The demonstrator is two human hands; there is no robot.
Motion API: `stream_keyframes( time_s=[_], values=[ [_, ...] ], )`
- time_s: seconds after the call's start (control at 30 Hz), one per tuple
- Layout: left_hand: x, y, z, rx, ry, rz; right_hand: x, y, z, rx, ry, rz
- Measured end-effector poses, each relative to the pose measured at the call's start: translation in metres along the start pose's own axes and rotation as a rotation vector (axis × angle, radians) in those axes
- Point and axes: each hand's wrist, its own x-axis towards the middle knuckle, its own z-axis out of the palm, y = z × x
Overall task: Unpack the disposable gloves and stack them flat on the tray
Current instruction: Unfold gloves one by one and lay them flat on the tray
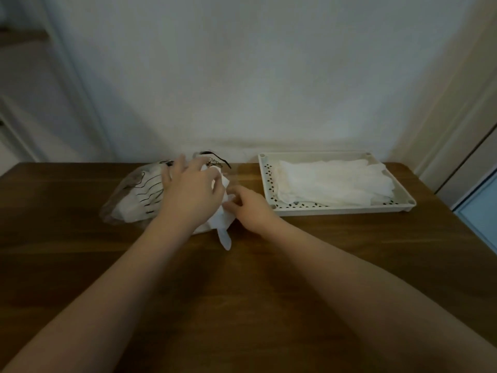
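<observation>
Gloves already lie in the white tray (400, 204) at the right of the tabletop (242, 278): a flat pile of white disposable gloves (333, 181) covers most of its perforated floor, with fingertips pointing toward the right rim. How many are in that pile cannot be counted. So part of the job looks done.

More remains. The clear plastic package (134, 197), printed with dark lines, sits left of the tray, well apart from it, and still holds a white bundle. The left hand (191, 192) rests on top of the package near its opening, fingers spread and lightly bent over it, apparently steadying it. Just beside it, the right hand (251, 208) has its fingers pressed together in a pinch on a crumpled glove (223, 224) at the package mouth; one loose finger of that glove trails onto the wood toward the camera.

My reading is a mid-task stage: this glove is being drawn out and has yet to be flattened and laid on the pile, with others in the package to follow.
</observation>
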Motion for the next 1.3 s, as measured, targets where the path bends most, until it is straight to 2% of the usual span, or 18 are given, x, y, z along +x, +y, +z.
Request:
stream_keyframes(
  time_s=[0.07, 0.13, 0.33, 0.53, 0.63, 0.73, 0.93, 1.0, 1.17, 1.23, 1.3],
  values=[
    [-0.001, -0.004, 0.005, -0.12, -0.094, 0.003, 0.0, -0.002, 0.002, 0.059, -0.005, 0.038],
    [-0.004, -0.008, 0.012, -0.137, -0.143, 0.014, -0.001, -0.004, 0.0, 0.18, 0.027, 0.075],
    [-0.007, -0.013, 0.02, -0.062, -0.141, 0.057, -0.012, -0.009, -0.028, 0.513, 0.017, 0.179],
    [-0.005, -0.011, 0.026, 0.056, -0.111, 0.088, -0.021, -0.014, -0.048, 0.581, 0.085, 0.095],
    [-0.004, -0.012, 0.028, 0.103, -0.102, 0.105, -0.024, -0.011, -0.054, 0.685, 0.14, -0.007],
    [-0.003, -0.013, 0.028, 0.109, -0.125, 0.081, -0.03, -0.01, -0.06, 0.913, 0.207, -0.055],
    [-0.006, -0.011, 0.027, 0.136, -0.137, 0.073, -0.039, -0.011, -0.086, 1.279, 0.456, 0.017],
    [-0.006, -0.011, 0.027, 0.155, -0.152, 0.062, -0.042, -0.011, -0.097, 1.374, 0.462, 0.041],
    [-0.009, 0.006, 0.02, 0.223, -0.294, -0.015, -0.058, -0.008, -0.111, 1.403, 0.398, 0.152],
    [-0.014, 0.021, 0.012, 0.251, -0.273, 0.052, -0.063, -0.009, -0.115, 1.341, 0.39, 0.153],
    [-0.02, 0.04, 0.002, 0.183, -0.209, 0.177, -0.068, -0.01, -0.117, 1.296, 0.383, 0.15]
  ],
)
